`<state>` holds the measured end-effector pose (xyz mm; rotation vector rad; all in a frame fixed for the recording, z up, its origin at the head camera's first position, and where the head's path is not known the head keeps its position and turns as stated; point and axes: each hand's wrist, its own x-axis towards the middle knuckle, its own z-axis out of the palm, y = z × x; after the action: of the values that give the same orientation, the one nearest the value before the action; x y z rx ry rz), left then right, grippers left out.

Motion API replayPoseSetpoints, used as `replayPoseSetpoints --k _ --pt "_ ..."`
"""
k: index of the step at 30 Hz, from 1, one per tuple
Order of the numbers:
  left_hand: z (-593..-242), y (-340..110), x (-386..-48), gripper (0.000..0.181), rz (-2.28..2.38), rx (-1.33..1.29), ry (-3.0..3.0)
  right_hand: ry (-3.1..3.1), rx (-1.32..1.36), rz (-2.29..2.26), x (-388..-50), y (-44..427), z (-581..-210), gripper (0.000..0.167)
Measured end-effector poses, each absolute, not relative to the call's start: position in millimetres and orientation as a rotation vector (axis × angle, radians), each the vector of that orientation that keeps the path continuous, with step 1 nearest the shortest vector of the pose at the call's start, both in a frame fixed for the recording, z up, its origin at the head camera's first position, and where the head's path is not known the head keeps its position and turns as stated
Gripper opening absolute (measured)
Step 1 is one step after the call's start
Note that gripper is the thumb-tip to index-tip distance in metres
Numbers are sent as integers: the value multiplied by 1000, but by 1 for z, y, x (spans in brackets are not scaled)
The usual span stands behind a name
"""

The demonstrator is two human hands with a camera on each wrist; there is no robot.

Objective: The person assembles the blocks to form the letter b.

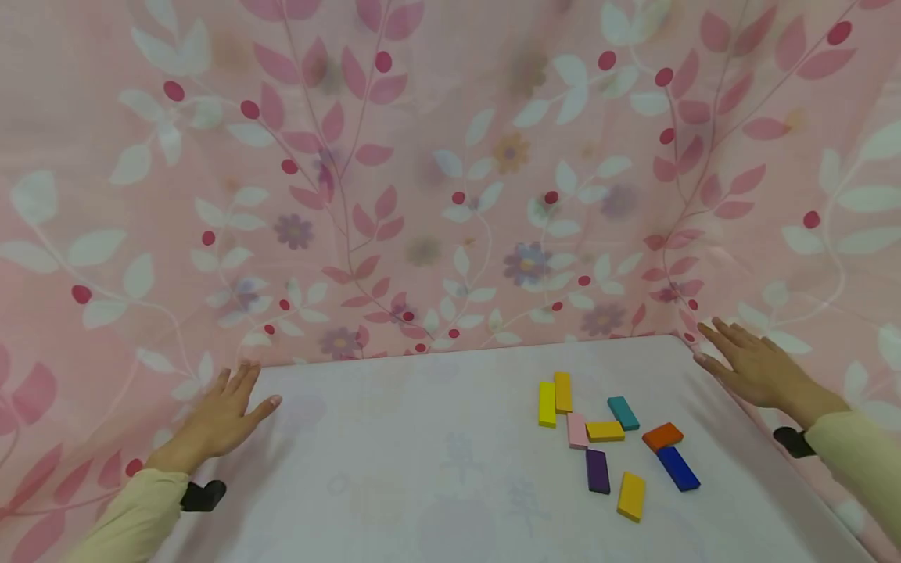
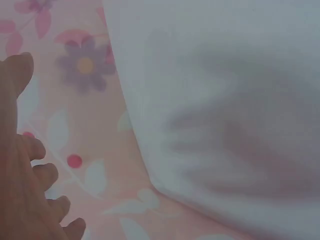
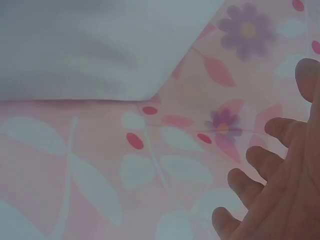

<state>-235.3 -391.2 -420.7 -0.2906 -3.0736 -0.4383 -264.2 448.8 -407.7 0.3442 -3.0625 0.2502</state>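
Over the table's left edge hovers my left hand (image 1: 220,418), fingers spread and holding nothing. Its shadow falls on the white cloth in the left wrist view. My right hand (image 1: 756,366) is raised past the right edge, fingers extended, also without anything in it. Several small blocks lie right of the middle: a bright yellow block (image 1: 547,404) beside an orange-yellow one (image 1: 563,392), a pink block (image 1: 577,431) touching another yellow one (image 1: 605,432), a teal block (image 1: 622,413), an orange block (image 1: 662,437) against a blue one (image 1: 678,468), a purple block (image 1: 597,471) and a lower yellow block (image 1: 631,496).
A white-covered table (image 1: 394,438) bears the blocks, with faint printed marks on its cloth. Pink leaf-patterned fabric (image 1: 436,195) hangs behind the table and along both sides. Dark straps (image 1: 202,496) sit at both wrists, below the pale sleeves (image 1: 144,512).
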Motion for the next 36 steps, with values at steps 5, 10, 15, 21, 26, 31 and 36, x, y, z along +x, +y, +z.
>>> replayPoseSetpoints --k 5,10,15,21,26,31,36 --pt "-430 -362 -235 92 -400 -365 -3056 -3018 385 146 -259 439 -421 70" --pt "-443 -305 -227 77 -356 -555 -2943 -2971 435 79 -252 419 -436 65" --pt "-458 -240 -217 68 -342 -771 -2885 -2932 501 85 -241 390 -450 56" --pt "-477 -175 -208 65 -393 -933 -2923 -2883 630 140 -228 361 -462 46" --pt "-491 -138 -206 62 -377 -1060 -2890 -2831 731 187 -221 348 -472 41" --pt "-501 -108 -204 58 -343 -1153 -2892 -2866 732 231 -217 339 -479 37" --pt "-506 -79 -198 53 -333 -1216 -2914 -2875 742 271 -216 331 -484 37"
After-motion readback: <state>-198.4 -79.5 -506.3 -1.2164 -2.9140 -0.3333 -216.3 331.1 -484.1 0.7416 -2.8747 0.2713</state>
